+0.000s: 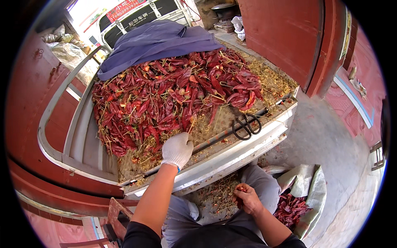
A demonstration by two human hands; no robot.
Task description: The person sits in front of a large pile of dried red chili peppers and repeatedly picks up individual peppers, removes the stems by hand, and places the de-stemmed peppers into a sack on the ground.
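Note:
A broad heap of dried red chili peppers [165, 97], many with pale stems, covers the bed of a small truck [231, 155]. My left hand [178, 149], in a white knitted glove, is at the heap's near edge. Its fingers are closed around the stem end of a dried chili pepper [192, 120]. My right hand [247, 199] is bare and hangs over my right knee, closed on dried red chili peppers [240, 201], mostly hidden by its fingers. Beside that knee, more dried chili peppers [290, 210] lie inside an open woven sack [316, 194].
Black-handled scissors [247, 126] lie at the bed's rear edge. A blue-purple cloth [159, 43] covers the heap's far part. Loose stems and seeds [266, 78] litter the bed's right side. A metal rail [43, 128] curves along the left. Stem scraps [219, 196] lie below the bed.

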